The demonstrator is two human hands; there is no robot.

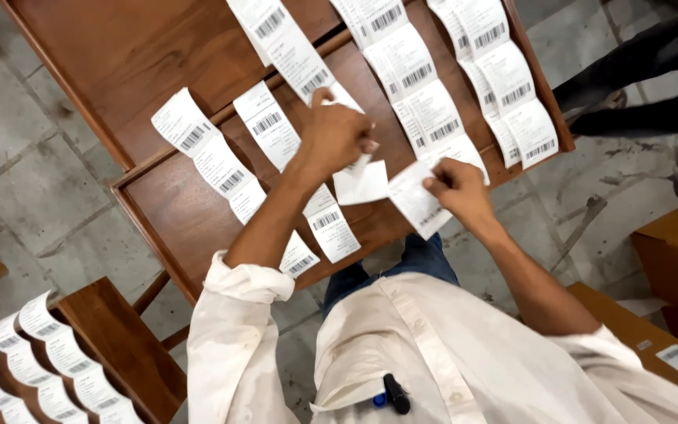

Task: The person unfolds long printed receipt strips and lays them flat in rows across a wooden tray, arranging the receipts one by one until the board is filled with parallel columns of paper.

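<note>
Item: left hand (337, 135), fingers curled shut, pinching the upper edge of a white label (361, 182) that hangs just below the fingertips; the exact grip point is partly hidden behind the knuckles.

Item: right hand (457, 188), fingers closed on a second label (416, 206), which juts out to the left of its fingertips and tilts down toward the table edge. The two labels sit just beside each other, corners near touching.

Item: wooden table (166, 204), brown, with raised rim, beneath both hands.

Item: label strips (217, 161), white with barcodes, laid in rows across the table; one strip passes under the left wrist, others lie beyond the fingers of both hands.

Item: further strips (56, 353) on a separate wooden surface, well apart from the fingers, lower left.

Item: cardboard box (672, 251), well to the right of the right hand.
</note>
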